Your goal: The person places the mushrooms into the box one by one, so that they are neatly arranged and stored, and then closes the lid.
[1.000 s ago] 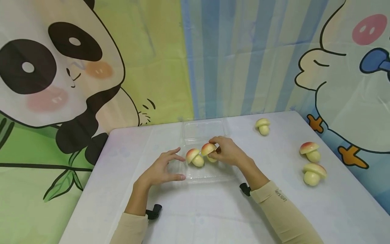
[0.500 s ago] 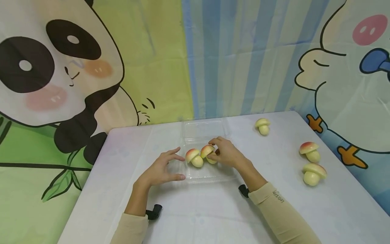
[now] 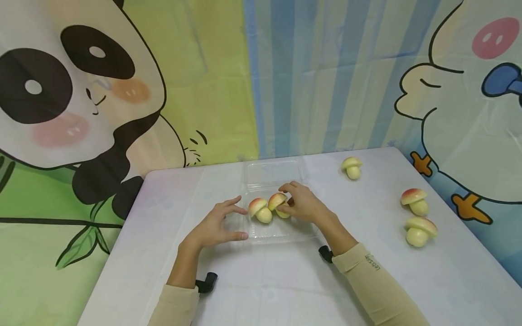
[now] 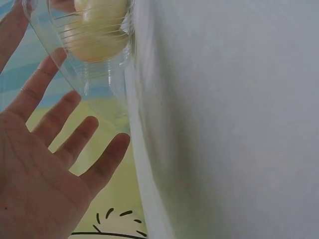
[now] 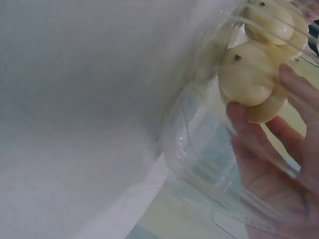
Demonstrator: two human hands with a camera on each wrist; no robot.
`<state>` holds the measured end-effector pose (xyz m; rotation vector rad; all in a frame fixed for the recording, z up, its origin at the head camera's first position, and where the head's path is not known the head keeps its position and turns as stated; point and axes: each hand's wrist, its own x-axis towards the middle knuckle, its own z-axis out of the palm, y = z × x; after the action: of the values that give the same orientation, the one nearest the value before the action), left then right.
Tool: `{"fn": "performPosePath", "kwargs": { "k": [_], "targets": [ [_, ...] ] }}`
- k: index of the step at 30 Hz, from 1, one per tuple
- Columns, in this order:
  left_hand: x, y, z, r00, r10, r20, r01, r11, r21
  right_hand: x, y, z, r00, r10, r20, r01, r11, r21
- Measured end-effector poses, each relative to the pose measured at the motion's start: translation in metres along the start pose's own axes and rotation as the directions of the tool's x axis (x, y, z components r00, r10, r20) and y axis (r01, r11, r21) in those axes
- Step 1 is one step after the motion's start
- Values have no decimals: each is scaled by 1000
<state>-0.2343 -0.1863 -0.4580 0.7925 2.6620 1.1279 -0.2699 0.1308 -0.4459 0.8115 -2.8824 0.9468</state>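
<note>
A clear plastic clamshell box (image 3: pixel 281 236) lies opened out on the table, its lid (image 3: pixel 273 174) toward the back. Inside the near half, two toy mushrooms with red-and-yellow caps sit side by side. My right hand (image 3: pixel 303 203) grips the right mushroom (image 3: pixel 276 200); in the right wrist view its fingertips lie against that mushroom (image 5: pixel 246 77). The left mushroom (image 3: pixel 263 213) rests beside it. My left hand (image 3: pixel 216 226) is at the box's left side with fingers spread, holding nothing. In the left wrist view those fingers (image 4: pixel 65 114) are extended near the clear wall.
Toward the right edge of the table lie a red-capped mushroom (image 3: pixel 415 202) and a paler one (image 3: pixel 420 232). Another mushroom (image 3: pixel 351 168) stands at the back right. Behind the white table (image 3: pixel 261 290) hangs a printed cartoon cloth (image 3: pixel 212 81).
The right hand has shifted the right mushroom slightly left, closer to the other one. Over the last half second almost nothing moves, and the left hand stays where it was.
</note>
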Motion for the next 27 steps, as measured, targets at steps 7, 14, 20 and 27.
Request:
{"fn": "performPosePath", "kwargs": {
  "k": [7,14,20,27],
  "targets": [
    [1,0,-1,1000,12,-8,-12,1000,1,-2,-1,-6,999,-37,-6,37,999,-15],
    [3,-3,0,1000,16,-2,-16,1000,-16,-9,3,-14,999,-53,9,53,999,3],
    [2,-2,0,1000,11,-2,-11,1000,-28,-15,5,-20,996,-88,3,88,996,2],
    [2,-3,1,1000,14,-1,-14,999,-39,-21,5,-27,996,-91,-23,91,996,-17]
  ]
}}
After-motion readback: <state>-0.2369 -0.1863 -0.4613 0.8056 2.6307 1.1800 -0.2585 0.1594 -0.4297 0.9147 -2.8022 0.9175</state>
